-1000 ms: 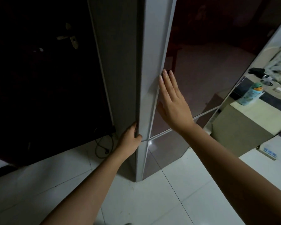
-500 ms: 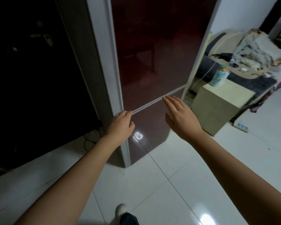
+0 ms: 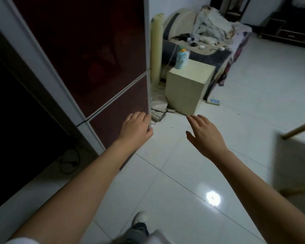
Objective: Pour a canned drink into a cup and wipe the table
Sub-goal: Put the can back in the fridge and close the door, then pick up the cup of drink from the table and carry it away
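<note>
No can, cup or cloth shows in the head view. A tall dark-red fridge (image 3: 88, 55) with two shut doors and pale trim fills the upper left. My left hand (image 3: 135, 129) hangs in front of the lower door's right edge, fingers loosely curled, holding nothing. My right hand (image 3: 203, 134) floats over the white floor tiles to the right of it, fingers spread and empty. Whether the left fingers touch the door edge is hard to tell.
A cream cabinet (image 3: 188, 85) stands right of the fridge with a light-blue bottle (image 3: 182, 58) on top. Behind it a sofa (image 3: 206, 41) is piled with cloths. A power strip (image 3: 214, 101) lies on the floor. A table corner (image 3: 296, 155) juts in at the right.
The view has swung right and back from the fridge. Both hands have come off the fridge door and dropped lower. The table corner has entered at the right.
</note>
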`<action>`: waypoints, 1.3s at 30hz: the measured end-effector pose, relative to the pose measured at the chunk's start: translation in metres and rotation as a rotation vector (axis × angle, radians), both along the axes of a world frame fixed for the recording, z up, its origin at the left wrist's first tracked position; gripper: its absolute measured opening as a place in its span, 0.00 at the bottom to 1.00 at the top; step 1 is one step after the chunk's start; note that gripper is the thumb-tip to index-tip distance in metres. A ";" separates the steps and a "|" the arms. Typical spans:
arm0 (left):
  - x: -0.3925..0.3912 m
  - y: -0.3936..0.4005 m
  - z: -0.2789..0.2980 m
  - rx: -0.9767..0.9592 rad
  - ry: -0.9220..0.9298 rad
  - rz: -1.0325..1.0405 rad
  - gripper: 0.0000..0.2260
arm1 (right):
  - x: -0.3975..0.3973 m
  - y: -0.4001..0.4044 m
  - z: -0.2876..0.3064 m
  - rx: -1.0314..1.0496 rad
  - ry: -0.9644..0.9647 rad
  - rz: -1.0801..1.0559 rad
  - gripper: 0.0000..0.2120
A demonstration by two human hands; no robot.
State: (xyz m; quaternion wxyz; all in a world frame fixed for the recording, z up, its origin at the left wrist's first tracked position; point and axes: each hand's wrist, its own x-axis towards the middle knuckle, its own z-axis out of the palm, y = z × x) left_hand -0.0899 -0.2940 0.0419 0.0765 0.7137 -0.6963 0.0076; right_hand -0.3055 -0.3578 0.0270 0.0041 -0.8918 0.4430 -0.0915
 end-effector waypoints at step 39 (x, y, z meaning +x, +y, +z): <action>-0.440 0.081 -0.059 -0.037 0.029 -1.484 0.15 | -0.304 0.375 -0.042 0.111 -0.003 -1.495 0.21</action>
